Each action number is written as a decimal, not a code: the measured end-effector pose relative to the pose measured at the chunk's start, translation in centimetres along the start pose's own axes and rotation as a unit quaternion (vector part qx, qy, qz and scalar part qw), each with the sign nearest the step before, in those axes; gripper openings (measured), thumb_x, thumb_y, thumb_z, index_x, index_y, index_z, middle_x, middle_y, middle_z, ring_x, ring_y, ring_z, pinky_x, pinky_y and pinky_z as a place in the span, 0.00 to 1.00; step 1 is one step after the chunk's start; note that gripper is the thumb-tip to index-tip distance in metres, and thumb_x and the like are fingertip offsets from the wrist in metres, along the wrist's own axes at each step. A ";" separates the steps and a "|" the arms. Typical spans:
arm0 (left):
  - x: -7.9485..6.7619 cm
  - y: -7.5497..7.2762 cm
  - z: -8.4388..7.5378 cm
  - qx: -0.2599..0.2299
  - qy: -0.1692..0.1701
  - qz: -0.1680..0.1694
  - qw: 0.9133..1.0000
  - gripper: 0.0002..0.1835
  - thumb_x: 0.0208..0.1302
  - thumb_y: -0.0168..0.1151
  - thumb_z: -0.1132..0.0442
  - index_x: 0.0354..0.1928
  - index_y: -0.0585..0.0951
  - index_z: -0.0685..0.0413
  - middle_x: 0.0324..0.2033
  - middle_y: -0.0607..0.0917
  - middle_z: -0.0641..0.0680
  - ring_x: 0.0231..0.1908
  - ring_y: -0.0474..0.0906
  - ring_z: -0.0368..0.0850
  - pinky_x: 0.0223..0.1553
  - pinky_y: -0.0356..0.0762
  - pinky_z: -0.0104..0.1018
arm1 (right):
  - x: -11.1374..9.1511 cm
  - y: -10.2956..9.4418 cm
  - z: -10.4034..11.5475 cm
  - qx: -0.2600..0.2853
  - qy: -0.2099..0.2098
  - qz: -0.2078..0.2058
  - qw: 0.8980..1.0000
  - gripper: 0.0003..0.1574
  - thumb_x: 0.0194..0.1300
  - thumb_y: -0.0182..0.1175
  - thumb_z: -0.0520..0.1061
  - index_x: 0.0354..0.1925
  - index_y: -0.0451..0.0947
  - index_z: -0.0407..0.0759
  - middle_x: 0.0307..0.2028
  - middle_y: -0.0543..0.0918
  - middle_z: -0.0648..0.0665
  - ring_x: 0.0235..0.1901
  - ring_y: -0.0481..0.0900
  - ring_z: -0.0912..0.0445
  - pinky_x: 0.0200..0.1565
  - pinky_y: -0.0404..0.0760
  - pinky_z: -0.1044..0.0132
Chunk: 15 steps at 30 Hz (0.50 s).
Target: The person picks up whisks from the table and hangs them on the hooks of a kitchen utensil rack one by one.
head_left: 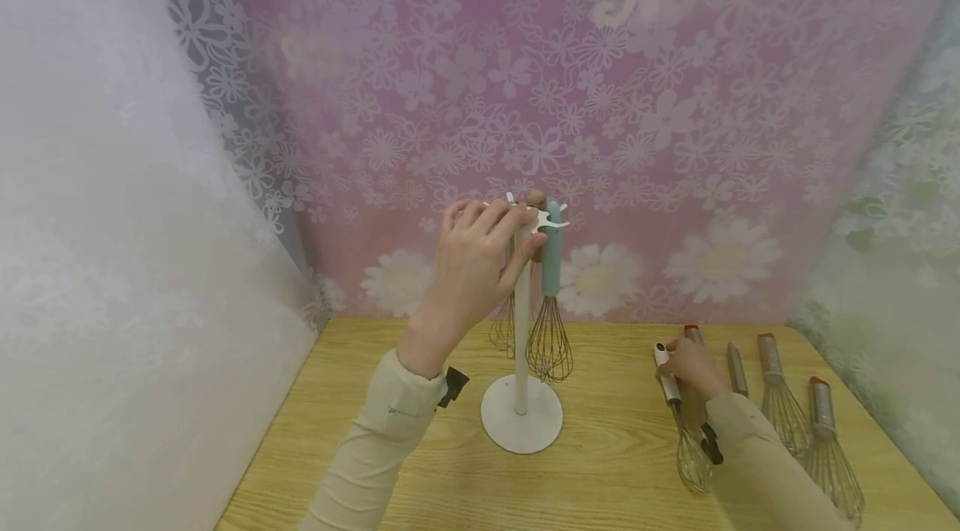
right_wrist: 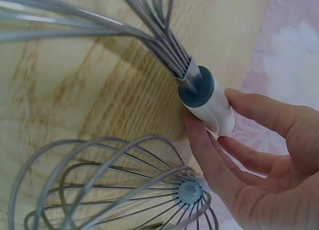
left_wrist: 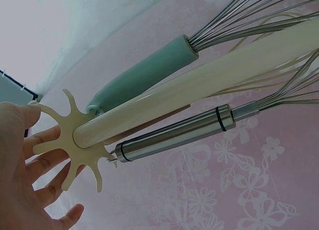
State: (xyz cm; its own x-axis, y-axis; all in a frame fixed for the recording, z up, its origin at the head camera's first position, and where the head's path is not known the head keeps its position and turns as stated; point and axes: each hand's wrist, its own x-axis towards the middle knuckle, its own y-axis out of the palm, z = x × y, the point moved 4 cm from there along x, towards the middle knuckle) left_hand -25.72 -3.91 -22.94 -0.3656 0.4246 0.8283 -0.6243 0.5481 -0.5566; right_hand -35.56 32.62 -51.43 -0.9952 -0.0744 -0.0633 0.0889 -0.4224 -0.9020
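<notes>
The left hand (head_left: 480, 260) rests on the top of the white rack (head_left: 502, 429), its fingers loosely bent and spread over the hub, its thumb against a prong. A teal whisk (head_left: 551, 264) hangs on the rack's right side, and a steel whisk (left_wrist: 174, 135) hangs there too.

Well apart to the right, on or just above the table (head_left: 420, 473) (I cannot tell which), is the white-handled whisk (head_left: 667, 381). Its long axis runs far to near, handle end far, wires near and slanting slightly right. The right hand (head_left: 696, 368), just right of the handle, pinches it between thumb and fingers, nearly closed. So the rack lies left of that hand, with the left hand nearer to it.

Farther right, more whisks (head_left: 822, 414) lie on the table, handles far.
</notes>
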 end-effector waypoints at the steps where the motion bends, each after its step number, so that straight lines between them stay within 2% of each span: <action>1: 0.0 0.0 0.0 0.000 0.000 0.000 1.000 0.16 0.74 0.59 0.48 0.51 0.84 0.49 0.43 0.84 0.49 0.43 0.76 0.48 0.63 0.66 0.51 | 0.0 0.0 0.0 -0.001 0.002 -0.001 1.000 0.34 0.53 0.69 0.39 0.52 0.74 0.15 0.49 0.80 0.20 0.43 0.82 0.32 0.43 0.82 0.42; 5: 0.0 0.0 0.0 -0.002 0.001 -0.001 1.000 0.15 0.74 0.59 0.48 0.51 0.84 0.49 0.44 0.84 0.49 0.43 0.76 0.48 0.63 0.66 0.51 | 0.0 0.1 0.1 0.010 0.009 0.002 1.000 0.38 0.50 0.72 0.39 0.53 0.74 0.15 0.48 0.81 0.21 0.36 0.84 0.40 0.38 0.83 0.47; 8: 0.0 0.0 0.0 -0.004 0.001 -0.001 1.000 0.15 0.74 0.59 0.48 0.51 0.84 0.49 0.44 0.85 0.49 0.43 0.76 0.48 0.63 0.66 0.51 | -0.1 0.1 0.1 0.020 0.010 0.009 1.000 0.39 0.51 0.72 0.39 0.54 0.73 0.14 0.49 0.81 0.21 0.35 0.83 0.43 0.37 0.83 0.49; 15: 0.0 0.0 -0.1 -0.008 -0.001 -0.001 1.000 0.15 0.74 0.60 0.49 0.51 0.84 0.49 0.44 0.85 0.49 0.42 0.76 0.48 0.63 0.66 0.51 | -0.1 0.2 0.1 0.017 0.009 0.014 1.000 0.37 0.52 0.71 0.40 0.53 0.73 0.14 0.48 0.81 0.21 0.37 0.83 0.40 0.40 0.83 0.46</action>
State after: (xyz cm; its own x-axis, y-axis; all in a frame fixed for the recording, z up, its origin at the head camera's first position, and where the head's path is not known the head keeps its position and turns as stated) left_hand -25.64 -3.86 -22.92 -0.3648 0.4220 0.8299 -0.6142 0.5609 -0.5552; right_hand -35.46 32.43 -51.60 -0.9929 -0.0697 -0.0967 0.1178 -0.4515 -0.8845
